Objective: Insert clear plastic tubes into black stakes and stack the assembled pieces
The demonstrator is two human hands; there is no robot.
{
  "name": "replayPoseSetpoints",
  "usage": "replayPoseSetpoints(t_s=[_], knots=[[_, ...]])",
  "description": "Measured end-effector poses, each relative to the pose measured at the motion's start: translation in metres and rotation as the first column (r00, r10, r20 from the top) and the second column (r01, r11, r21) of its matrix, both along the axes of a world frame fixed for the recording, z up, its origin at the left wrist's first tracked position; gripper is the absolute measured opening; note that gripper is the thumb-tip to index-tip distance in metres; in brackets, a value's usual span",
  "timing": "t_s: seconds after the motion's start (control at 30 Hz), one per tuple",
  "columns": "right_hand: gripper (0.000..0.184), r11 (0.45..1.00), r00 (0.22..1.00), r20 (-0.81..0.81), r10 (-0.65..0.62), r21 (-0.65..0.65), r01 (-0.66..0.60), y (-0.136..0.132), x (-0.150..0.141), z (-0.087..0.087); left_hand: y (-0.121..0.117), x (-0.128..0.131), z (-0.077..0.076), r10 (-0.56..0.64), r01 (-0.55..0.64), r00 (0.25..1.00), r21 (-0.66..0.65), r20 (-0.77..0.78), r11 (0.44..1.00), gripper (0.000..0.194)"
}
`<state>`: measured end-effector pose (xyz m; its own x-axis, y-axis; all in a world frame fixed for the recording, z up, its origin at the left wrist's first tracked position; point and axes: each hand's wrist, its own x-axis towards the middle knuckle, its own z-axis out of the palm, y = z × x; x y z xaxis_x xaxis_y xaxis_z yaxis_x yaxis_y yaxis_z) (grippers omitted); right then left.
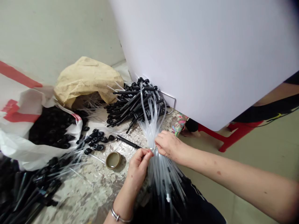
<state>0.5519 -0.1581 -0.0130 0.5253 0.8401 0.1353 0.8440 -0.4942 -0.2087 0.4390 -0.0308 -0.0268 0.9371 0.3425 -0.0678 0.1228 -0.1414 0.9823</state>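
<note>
A thick bundle of clear plastic tubes (pixel 161 169) lies across the table edge and over my lap. Black rod-like parts (pixel 130 104) spread from its far end, and more black pieces show at the near end. Around its middle runs a thin pale tie (pixel 153 149), whose material I cannot make out. My left hand (pixel 140 161) pinches the tie on the left side of the bundle. On the other side, my right hand (pixel 169 144) has its fingers closed at the same tie, against the tubes.
A small round dish (pixel 113 160) and a single black rod (pixel 128 142) lie left of my hands. Loose black caps (pixel 94 140) sit beside a white plastic bag (pixel 21 146) of black parts. Behind are a tan sack (pixel 88 74) and a large white panel (pixel 205 62); a red stool (pixel 230 137) stands right.
</note>
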Motion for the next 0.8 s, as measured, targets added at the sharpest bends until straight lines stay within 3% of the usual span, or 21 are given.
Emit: replayPoseSetpoints(t_s=[0.2,0.3,0.4,0.47,0.63,0.8], knots=[[0.017,0.972,0.97,-0.245,0.001,0.226,0.057,-0.014,-0.002,0.003,0.003,-0.014,0.0,-0.001,-0.018,0.994,0.165,0.113,0.986,0.022],[0.021,0.895,0.873,-0.473,-0.115,0.331,0.297,-0.021,-0.001,-0.003,0.002,-0.019,-0.003,0.081,-0.109,0.987,0.206,0.139,0.972,0.024],[0.041,0.785,0.652,-0.704,-0.282,0.222,0.578,-0.017,0.003,-0.01,-0.004,-0.021,-0.008,0.048,-0.056,0.997,0.155,0.054,0.986,0.037],[0.058,0.773,0.557,-0.772,-0.308,0.138,0.62,-0.009,0.007,-0.009,-0.01,-0.022,-0.011,0.018,-0.017,1.0,0.094,-0.01,0.995,0.045],[0.068,0.792,0.53,-0.791,-0.305,0.098,0.602,0.01,0.012,0.007,-0.021,-0.023,-0.011,-0.054,0.047,0.997,0.113,0.061,0.993,0.056],[0.068,0.731,0.513,-0.812,-0.278,0.168,0.661,0.02,0.007,0.011,-0.029,-0.019,-0.001,-0.22,0.188,0.968,0.232,0.119,0.954,0.06]])
